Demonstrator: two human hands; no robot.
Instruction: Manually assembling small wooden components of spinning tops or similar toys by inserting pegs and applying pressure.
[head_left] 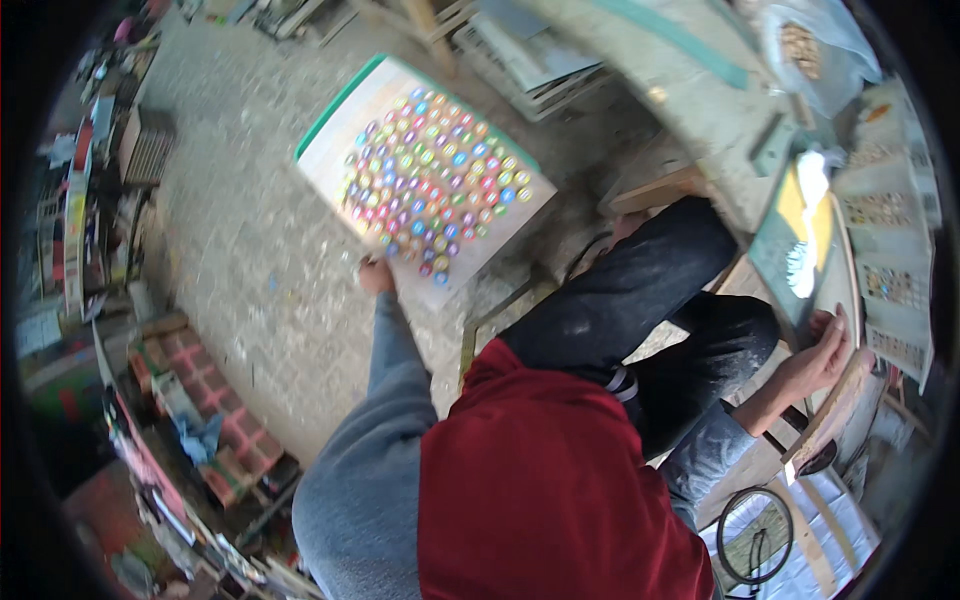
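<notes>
My left arm stretches out to a pale board (322,165) with green edging, which carries many small round discs (430,180) in red, blue, green, purple and yellow. At the near left edge of that board my left hand (376,275) is closed; what its fingers hold, if anything, is too small to tell. Off to the right, my right hand (822,358) is by the bench edge with its fingers drawn together, and I cannot make out anything in them. Beside it on the bench lies a green and yellow sheet (780,240) with a white patch (802,270).
Sheets bearing rows of small pieces (895,285) line the right side. A clear plastic bag (820,60) of light brown bits sits at the upper right. Red bricks (215,400) and cluttered shelves stand left. A black ring (755,535) lies at the lower right.
</notes>
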